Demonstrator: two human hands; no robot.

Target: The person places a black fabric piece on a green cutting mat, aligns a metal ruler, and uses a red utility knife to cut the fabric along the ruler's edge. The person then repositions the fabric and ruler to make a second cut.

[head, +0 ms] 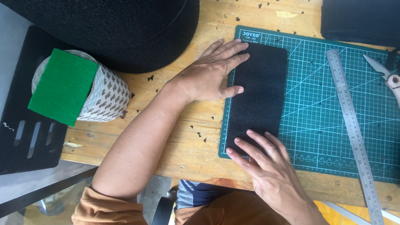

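A black felt sheet (259, 93) with rounded corners lies flat on the left part of a green cutting mat (321, 121), its long side running from the mat's far edge toward the near edge. The mat sits on a wooden table (187, 141), close to the table's near edge.

The left hand (212, 73) rests palm down at the far left corner of the sheet. Its fingers are stretched out and slightly spread, the fingertips lying on the sheet's far end and the thumb touching the sheet's left edge; the palm lies on the bare wood just beside the mat. The right hand (266, 166) lies palm down at the near end of the sheet, fingers straight and a little apart, their tips pressing on the sheet's near left corner. Neither hand grips anything.

To the right of the sheet, a steel ruler (353, 129) lies on the mat, running from far to near and past the mat's near edge. Beyond it, at the table's right edge, are scissors (385, 75), only partly in view. Toward the left edge of the table stands a roll of printed tape (106, 93) with a green square pad (63, 85) on top. A big roll of black material (125, 29) fills the far left corner, and small black scraps lie scattered on the wood.
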